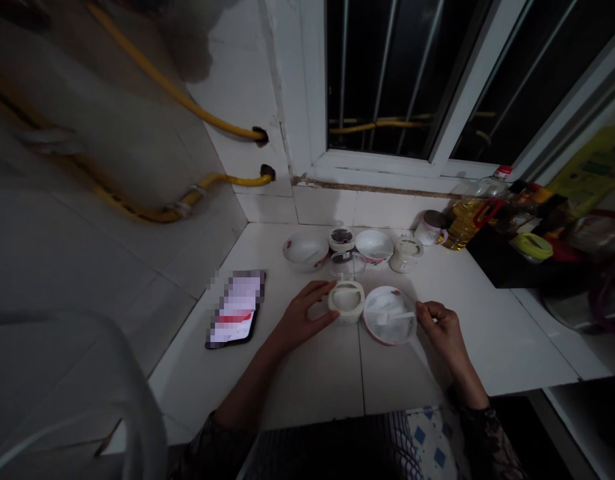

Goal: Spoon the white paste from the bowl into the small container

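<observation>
A white-rimmed plastic jar is held at lower centre of the frame, the left hand closed in a loose grip around its side, while a white spoon is pinched in the right hand's narrow grip — above a pink-rimmed bowl on the white desk.

Left hand: bare, palm down, fingers spread and curved. Right hand: bare, fingertips pinched, wrist bent. Both forearms: angled inward, converging toward the grip.
</observation>
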A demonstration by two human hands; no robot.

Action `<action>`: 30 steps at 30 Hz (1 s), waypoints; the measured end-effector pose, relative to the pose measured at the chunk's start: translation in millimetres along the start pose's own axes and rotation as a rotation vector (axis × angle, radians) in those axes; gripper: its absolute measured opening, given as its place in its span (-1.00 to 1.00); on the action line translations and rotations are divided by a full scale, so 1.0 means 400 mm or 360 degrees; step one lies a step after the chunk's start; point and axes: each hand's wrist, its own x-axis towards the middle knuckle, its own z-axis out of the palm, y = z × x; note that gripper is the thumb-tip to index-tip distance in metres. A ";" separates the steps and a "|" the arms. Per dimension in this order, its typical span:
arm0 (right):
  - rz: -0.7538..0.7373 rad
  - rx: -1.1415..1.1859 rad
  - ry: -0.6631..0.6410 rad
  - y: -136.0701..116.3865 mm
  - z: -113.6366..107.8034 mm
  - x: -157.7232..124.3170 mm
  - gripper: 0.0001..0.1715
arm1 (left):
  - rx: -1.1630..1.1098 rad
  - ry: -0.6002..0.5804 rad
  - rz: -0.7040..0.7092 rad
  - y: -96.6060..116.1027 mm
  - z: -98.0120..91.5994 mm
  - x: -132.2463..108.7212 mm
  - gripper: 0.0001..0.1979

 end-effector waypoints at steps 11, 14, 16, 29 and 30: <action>-0.0392 -0.0131 0.0430 -0.097 0.046 0.032 -0.55 | -0.0014 -0.0011 -0.0024 0.002 0.001 0.000 -0.49; -0.0931 -0.0452 0.0404 -0.136 0.087 0.036 -0.67 | -0.0025 -0.0006 -0.0027 -0.003 0.004 0.000 -0.48; -0.1245 -0.0659 0.0331 -0.153 0.108 0.037 -0.69 | -0.0028 0.0002 -0.0022 -0.006 0.005 -0.001 -0.48; -0.0847 -0.0926 0.0467 -0.075 -0.045 0.013 -0.58 | 0.0017 -0.0006 -0.0022 -0.007 0.005 -0.003 -0.49; -0.0859 -0.0996 0.0464 -0.069 -0.053 0.008 -0.59 | 0.0024 -0.0011 -0.0028 -0.005 0.004 -0.003 -0.49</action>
